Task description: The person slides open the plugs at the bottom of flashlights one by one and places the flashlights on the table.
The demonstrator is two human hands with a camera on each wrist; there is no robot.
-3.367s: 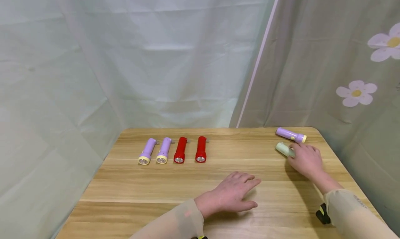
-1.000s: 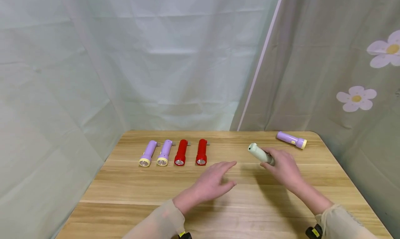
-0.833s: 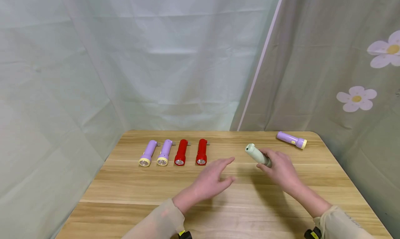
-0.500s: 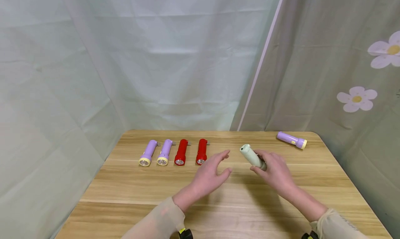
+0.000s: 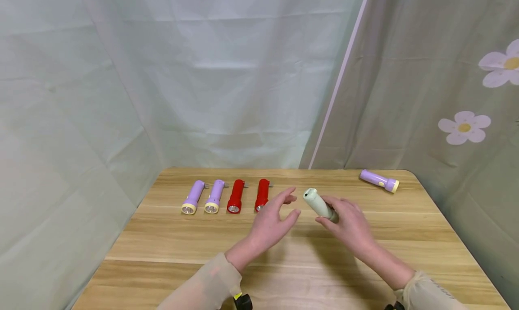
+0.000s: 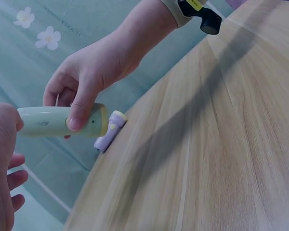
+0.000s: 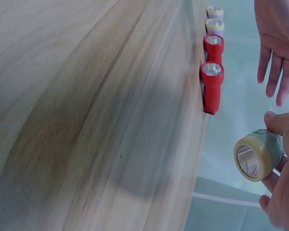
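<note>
Right hand [image 5: 352, 224] gripping the green torch [image 5: 317, 203] above the tabletop [image 5: 162, 242], left hand [image 5: 269, 223] unloaded.
Head view: the torch tilts with its tail toward the left hand, whose thumb and fingers are parted; any reach should mind the red torch [image 5: 263, 192] partly hidden behind. Left wrist view: right thumb and fingers clamp near the torch's head, sensibly leaving the body free for a second grip. Right wrist view: the lens [image 7: 249, 161] is uncovered; fingertips are best off it.

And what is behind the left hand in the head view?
Behind the left hand are the nearer red flashlight and the wooden table; the hand covers part of that flashlight's lens end.
</note>
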